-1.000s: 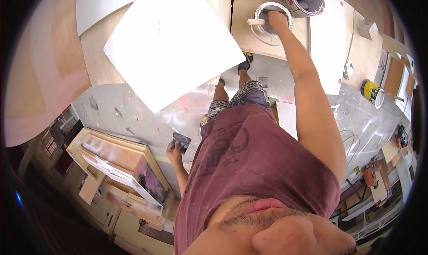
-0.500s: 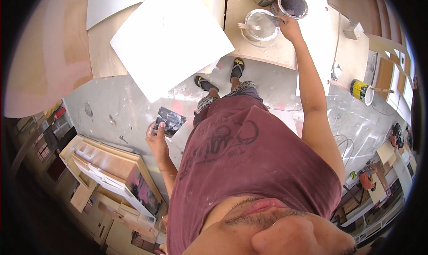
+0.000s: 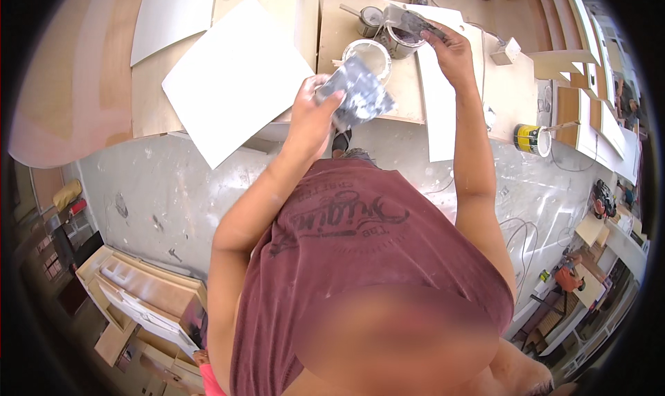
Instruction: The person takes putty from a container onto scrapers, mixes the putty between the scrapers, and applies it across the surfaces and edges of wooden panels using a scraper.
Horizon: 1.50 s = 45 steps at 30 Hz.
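My left hand (image 3: 310, 112) grips a thin flat plate (image 3: 360, 90), its face smeared dark grey and white, with the thumb on top. The plate hangs over the near side of an open white bucket (image 3: 377, 48) and hides part of it. In my right hand (image 3: 454, 55) is a putty knife (image 3: 410, 21) with a wide greyish blade, held by its dark handle. Its blade is above a second open bucket (image 3: 400, 48) with dark stuff inside, covering part of the opening. Beside that bucket stands a small can (image 3: 370, 26) with a stick across it.
A white square panel (image 3: 235, 81) lies on the wooden worktop at left, its corner past the edge. A long white panel (image 3: 441, 112) lies right of the buckets. Farther right are a small white box (image 3: 506, 52) and a yellow-black can (image 3: 532, 139). Cabinet parts (image 3: 142, 292) stand behind left.
My left hand has come up from beside my body, bringing the plate over the white bucket. My right hand has lifted the putty knife from the white bucket to above the darker one.
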Available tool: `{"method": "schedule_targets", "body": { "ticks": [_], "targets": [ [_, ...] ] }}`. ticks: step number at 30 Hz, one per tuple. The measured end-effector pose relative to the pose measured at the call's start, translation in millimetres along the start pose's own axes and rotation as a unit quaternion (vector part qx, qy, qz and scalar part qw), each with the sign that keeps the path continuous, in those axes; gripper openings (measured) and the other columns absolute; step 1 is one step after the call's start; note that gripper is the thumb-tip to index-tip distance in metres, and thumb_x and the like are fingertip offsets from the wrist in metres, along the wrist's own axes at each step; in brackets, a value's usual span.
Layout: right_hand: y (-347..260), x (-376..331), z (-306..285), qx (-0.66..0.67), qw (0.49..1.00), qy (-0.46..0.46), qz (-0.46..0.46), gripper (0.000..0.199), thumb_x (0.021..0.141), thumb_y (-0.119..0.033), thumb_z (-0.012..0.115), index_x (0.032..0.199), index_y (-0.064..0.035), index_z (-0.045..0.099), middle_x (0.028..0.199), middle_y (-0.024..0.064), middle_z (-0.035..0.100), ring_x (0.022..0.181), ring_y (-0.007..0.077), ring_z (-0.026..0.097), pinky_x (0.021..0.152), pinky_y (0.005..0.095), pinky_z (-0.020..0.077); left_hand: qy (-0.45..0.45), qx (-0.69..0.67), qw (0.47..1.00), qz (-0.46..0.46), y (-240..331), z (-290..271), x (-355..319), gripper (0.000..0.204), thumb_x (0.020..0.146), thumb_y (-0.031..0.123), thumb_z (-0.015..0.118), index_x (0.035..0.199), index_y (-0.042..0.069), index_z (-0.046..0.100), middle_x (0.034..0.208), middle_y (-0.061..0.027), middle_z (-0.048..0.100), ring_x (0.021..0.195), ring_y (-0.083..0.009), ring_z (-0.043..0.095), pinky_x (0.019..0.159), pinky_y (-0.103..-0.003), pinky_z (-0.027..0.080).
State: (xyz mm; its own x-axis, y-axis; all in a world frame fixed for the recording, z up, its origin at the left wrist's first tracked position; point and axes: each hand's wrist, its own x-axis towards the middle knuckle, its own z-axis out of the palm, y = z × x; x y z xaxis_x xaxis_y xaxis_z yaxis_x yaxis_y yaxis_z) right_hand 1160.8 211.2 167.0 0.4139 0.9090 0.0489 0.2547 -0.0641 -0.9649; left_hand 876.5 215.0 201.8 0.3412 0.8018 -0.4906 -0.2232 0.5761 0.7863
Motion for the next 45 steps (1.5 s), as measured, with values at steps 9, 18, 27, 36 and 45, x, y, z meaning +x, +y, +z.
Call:
{"method": "schedule_targets", "body": {
  "ticks": [9, 18, 27, 36, 45],
  "targets": [
    [-45.3, -23.0, -18.6, 0.050, 0.994, 0.048, -0.084, 0.025, 0.088, -0.007, 0.067, 0.112, 0.0004, 0.068, 0.098, 0.0075, 0.071, 0.089, 0.0118, 0.063, 0.081, 0.0248, 0.0481, -0.084, -0.121, 0.984, -0.100, -25.2, 48.6, 113.0, 0.025, 0.095, 0.002, 0.049, 0.120, -0.003, 0.048, 0.104, -0.0110, 0.062, 0.085, -0.0152, 0.064, 0.071, -0.027, 0.055],
    [-29.9, -48.3, -0.1, 0.074, 0.974, 0.026, -0.214, 0.037, 0.085, 0.016, 0.050, 0.113, -0.0024, 0.065, 0.120, 0.0121, 0.065, 0.116, 0.0206, 0.059, 0.101, 0.0317, 0.0449, -0.174, -0.136, 0.975, -0.031, 11.6, 64.8, 99.7, 0.030, 0.096, 0.002, 0.049, 0.125, -0.004, 0.045, 0.106, -0.0091, 0.061, 0.090, -0.0163, 0.065, 0.077, -0.030, 0.058],
    [-6.2, -28.9, 9.9, -0.089, 0.942, 0.073, -0.314, 0.059, 0.070, 0.022, 0.048, 0.116, -0.0110, 0.064, 0.121, 0.0102, 0.065, 0.116, 0.0290, 0.060, 0.103, 0.0375, 0.0443, -0.198, -0.139, 0.969, 0.042, 16.5, 55.4, 85.0, 0.041, 0.093, 0.004, 0.057, 0.130, -0.003, 0.041, 0.110, -0.0107, 0.061, 0.094, -0.0160, 0.064, 0.078, -0.029, 0.057],
    [-23.5, -29.4, 20.5, 0.310, 0.939, 0.136, -0.054, 0.033, 0.092, -0.004, 0.060, 0.125, -0.0032, 0.054, 0.114, 0.0103, 0.063, 0.102, 0.0198, 0.063, 0.088, 0.0358, 0.0543, -0.149, -0.150, 0.974, 0.083, 31.9, 52.6, 68.8, 0.040, 0.092, 0.003, 0.059, 0.128, 0.000, 0.044, 0.110, -0.0103, 0.061, 0.092, -0.0163, 0.063, 0.077, -0.031, 0.057],
    [-55.4, -41.0, 33.6, 0.384, 0.921, 0.054, -0.034, 0.037, 0.093, -0.003, 0.058, 0.128, 0.0027, 0.047, 0.112, 0.0124, 0.062, 0.100, 0.0196, 0.063, 0.088, 0.0367, 0.0557, -0.093, -0.131, 0.982, 0.095, 26.5, 59.0, 73.6, 0.039, 0.091, 0.003, 0.060, 0.127, -0.003, 0.047, 0.096, -0.0076, 0.064, 0.078, -0.0132, 0.065, 0.061, -0.024, 0.057]
  ]
}}
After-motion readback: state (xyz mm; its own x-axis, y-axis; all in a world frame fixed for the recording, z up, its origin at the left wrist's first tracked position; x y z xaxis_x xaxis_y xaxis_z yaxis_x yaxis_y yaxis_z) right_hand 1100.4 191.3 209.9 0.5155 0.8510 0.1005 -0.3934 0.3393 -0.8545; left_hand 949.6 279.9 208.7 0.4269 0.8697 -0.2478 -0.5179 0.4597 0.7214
